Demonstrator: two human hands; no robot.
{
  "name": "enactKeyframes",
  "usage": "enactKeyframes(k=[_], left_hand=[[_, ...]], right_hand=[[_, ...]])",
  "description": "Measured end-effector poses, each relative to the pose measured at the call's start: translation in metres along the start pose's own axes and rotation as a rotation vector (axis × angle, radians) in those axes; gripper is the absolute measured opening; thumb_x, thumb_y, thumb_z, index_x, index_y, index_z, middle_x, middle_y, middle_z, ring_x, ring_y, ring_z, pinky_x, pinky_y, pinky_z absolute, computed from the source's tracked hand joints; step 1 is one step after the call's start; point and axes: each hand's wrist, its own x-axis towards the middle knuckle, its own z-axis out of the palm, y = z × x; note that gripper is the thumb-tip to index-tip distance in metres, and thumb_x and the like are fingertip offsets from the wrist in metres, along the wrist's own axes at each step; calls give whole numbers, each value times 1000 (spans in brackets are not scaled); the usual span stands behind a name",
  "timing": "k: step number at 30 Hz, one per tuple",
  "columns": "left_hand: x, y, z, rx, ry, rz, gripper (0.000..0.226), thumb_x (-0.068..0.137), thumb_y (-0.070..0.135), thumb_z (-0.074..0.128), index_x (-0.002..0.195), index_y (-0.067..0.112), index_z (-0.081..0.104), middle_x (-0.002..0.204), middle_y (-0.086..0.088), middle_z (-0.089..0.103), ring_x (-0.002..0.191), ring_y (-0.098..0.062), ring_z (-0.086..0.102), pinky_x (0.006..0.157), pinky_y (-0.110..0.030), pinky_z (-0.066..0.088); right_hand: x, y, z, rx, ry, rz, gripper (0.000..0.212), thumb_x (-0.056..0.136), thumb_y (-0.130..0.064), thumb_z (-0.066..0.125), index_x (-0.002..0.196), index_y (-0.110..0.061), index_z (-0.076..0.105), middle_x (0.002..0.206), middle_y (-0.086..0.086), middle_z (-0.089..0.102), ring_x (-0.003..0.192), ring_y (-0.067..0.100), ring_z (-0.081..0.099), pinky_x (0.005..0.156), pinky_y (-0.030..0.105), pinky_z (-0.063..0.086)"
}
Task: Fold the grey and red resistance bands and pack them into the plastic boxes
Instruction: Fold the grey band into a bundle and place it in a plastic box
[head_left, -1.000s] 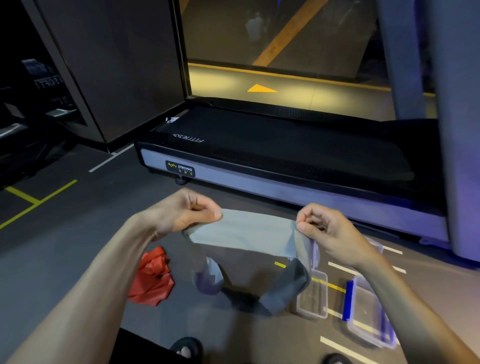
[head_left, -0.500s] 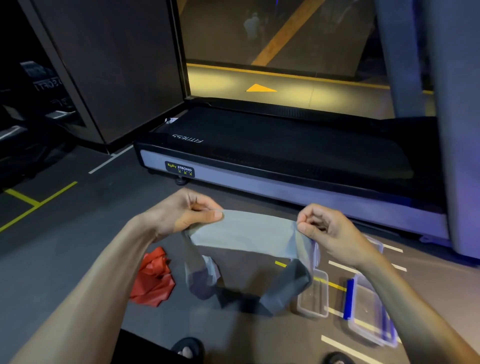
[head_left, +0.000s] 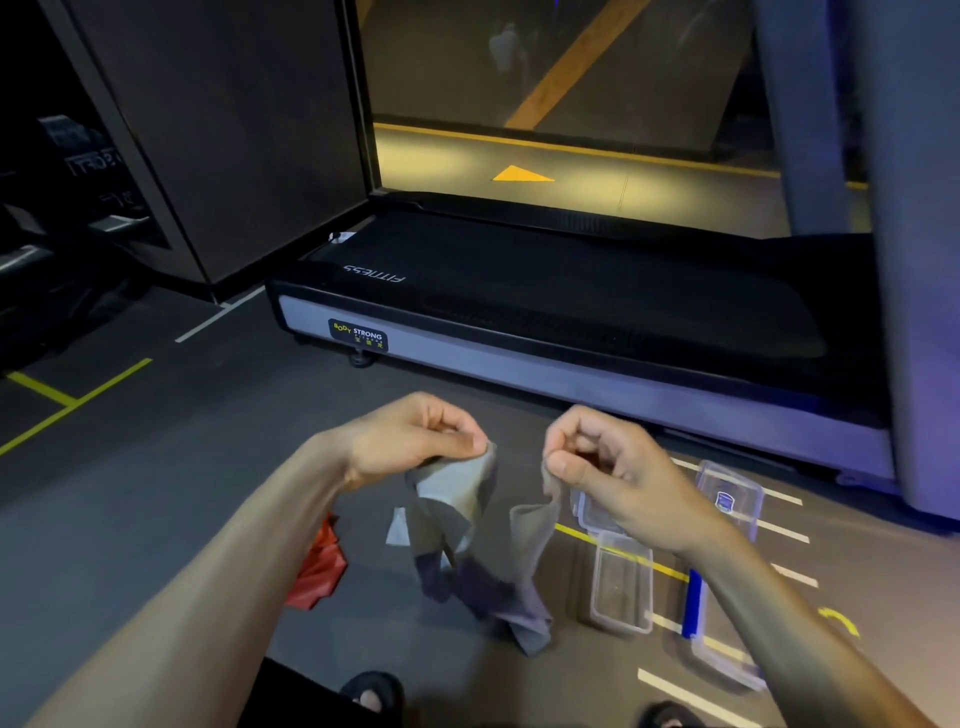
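Both hands are up at centre frame, close together, and the grey band (head_left: 467, 540) hangs between them in a slack loop above the floor (head_left: 208, 493). The left hand (head_left: 415, 439) pinches one end of the band between thumb and curled fingers; the right hand (head_left: 608, 462), just to its 3 o'clock, pinches the other end the same way. The band's low fold dangles toward 6 o'clock, near the floor. The red band (head_left: 319, 571) lies crumpled on the floor at the grey band's 9 o'clock, partly hidden behind the left forearm. At 3 o'clock from the hanging loop sits an open clear box (head_left: 621, 587), a second box with a blue clip (head_left: 724, 654) beyond it, and a clear lid (head_left: 730, 491) up at 2 o'clock. A treadmill (head_left: 519, 291) fills the 12 o'clock side.
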Motion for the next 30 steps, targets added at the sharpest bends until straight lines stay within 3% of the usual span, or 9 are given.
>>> enactKeyframes(k=[4,9,15,18,20,22,24,27,30], left_hand=[[5,5,13,49,-81,58,13,98,5,63,91,9,73,75,7,67,68,-2,53,63,-13,40],[2,11,14,-4,-69,118,22,99,-1,58,87,13,71,72,10,67,65,2,55,62,-11,41],[-1,11,10,19,-62,177,11,99,4,60,97,2,71,76,13,70,72,5,59,71,-9,44],[-2,10,10,46,-71,178,12,99,5,62,100,-3,71,83,5,71,80,-3,61,77,-14,47],[-3,9,12,50,-98,186,16,97,12,65,99,-3,71,89,-9,67,85,-16,57,80,-23,46],[-5,10,14,50,-119,175,12,96,14,64,90,7,72,82,-14,57,74,-19,49,69,-25,41],[-6,10,15,65,-100,170,14,99,11,64,88,12,72,77,-13,60,68,-13,50,61,-20,39],[-6,7,13,103,-87,188,13,101,13,62,98,4,70,86,-8,71,77,-13,58,66,-19,46],[-10,10,14,58,-148,254,8,99,3,62,107,3,63,95,-9,68,87,-16,58,77,-23,48]], right_hand=[[7,-7,24,-97,40,-64,7,100,-14,65,93,-14,62,88,-2,63,82,9,60,74,25,45],[11,1,41,-241,176,-104,7,100,-12,63,95,-16,61,108,-4,52,104,19,57,88,26,44],[13,6,42,-61,146,-47,6,102,-16,58,96,-18,60,132,-7,55,127,18,55,103,29,44],[12,9,45,60,99,-3,6,102,-21,56,97,-21,59,132,-9,61,123,17,59,102,33,46],[13,9,47,81,89,29,6,102,-23,55,97,-21,58,123,-10,64,109,18,63,92,31,47],[13,8,46,78,88,66,7,104,-25,54,97,-22,57,103,-1,66,82,26,61,75,32,46],[13,7,42,10,75,63,8,106,-24,54,98,-22,55,80,-5,57,66,11,52,65,25,41],[15,5,37,-83,34,39,9,106,-21,54,98,-23,54,78,-14,54,71,4,51,69,22,41],[20,-3,29,-120,57,2,8,104,-24,56,97,-28,55,81,-14,58,75,4,53,69,28,42]])
